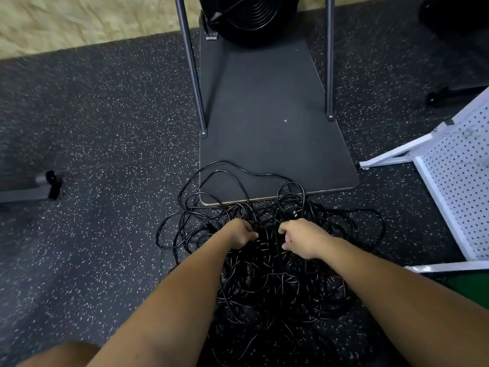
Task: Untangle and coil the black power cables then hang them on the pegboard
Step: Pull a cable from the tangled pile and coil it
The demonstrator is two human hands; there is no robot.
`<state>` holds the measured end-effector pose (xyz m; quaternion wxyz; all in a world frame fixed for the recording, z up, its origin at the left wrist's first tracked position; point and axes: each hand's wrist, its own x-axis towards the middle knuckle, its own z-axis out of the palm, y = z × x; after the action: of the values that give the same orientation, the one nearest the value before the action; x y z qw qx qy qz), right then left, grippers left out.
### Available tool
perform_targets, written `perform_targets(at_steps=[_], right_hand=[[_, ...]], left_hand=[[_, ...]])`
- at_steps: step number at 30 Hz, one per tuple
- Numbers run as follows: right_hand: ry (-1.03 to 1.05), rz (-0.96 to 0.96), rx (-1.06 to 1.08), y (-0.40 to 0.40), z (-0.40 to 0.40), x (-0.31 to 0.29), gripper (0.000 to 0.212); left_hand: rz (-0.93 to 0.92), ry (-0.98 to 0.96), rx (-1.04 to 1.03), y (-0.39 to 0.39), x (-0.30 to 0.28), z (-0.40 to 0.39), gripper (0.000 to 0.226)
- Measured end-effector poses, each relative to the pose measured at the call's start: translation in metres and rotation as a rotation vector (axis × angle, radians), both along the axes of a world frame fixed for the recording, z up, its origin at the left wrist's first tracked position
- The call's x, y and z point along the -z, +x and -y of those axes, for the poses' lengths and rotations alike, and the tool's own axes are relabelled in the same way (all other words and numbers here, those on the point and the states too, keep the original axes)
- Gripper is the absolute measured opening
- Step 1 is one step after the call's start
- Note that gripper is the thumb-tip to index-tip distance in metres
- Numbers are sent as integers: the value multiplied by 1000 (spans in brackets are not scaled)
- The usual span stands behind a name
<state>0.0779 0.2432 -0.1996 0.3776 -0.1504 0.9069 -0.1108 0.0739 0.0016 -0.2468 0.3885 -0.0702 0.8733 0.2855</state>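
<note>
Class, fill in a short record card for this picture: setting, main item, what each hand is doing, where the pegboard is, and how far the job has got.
setting: speckled dark floor with a black mat
main item: tangled black cables, partly on the mat's near edge
left hand: fingers curled into the pile
right hand: fingers curled into the pile
pegboard: white, to the right, nothing visibly hanging on it
progress: no cable coiled yet

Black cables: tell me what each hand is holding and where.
Both the left hand and the right hand have curled fingers gripping strands at the top of the tangled black cables, mid-length, not at a plug.
</note>
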Motion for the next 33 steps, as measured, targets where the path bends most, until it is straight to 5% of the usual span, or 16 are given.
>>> perform_targets(at_steps=[6, 9, 14, 19, 21, 24, 27, 33], right_hand=[[72, 172, -9, 2, -28, -14, 18], [-11, 244, 20, 1, -38, -27, 13], [-266, -32, 202, -19, -28, -74, 18], [-558, -266, 122, -26, -4, -171, 63], [-619, -318, 75, -15, -3, -211, 51], [-758, -205, 125, 5, -4, -248, 5], [-771, -198, 221, 13, -5, -260, 22], [-924, -114, 379, 24, -6, -276, 21]], left_hand=[[-4, 40, 336, 3, -56, -11, 18], [-173, 78, 381, 2, -103, -4, 13], [-350, 269, 282, 3, -178, 14, 19], [-503, 529, 120, 4, -286, 1, 22], [-524, 576, 113, 1, -317, -1, 18], [-550, 621, 99, 7, -329, -6, 17], [-550, 672, 10, 13, -322, -10, 9], [-500, 674, -34, 11, -306, -7, 36]])
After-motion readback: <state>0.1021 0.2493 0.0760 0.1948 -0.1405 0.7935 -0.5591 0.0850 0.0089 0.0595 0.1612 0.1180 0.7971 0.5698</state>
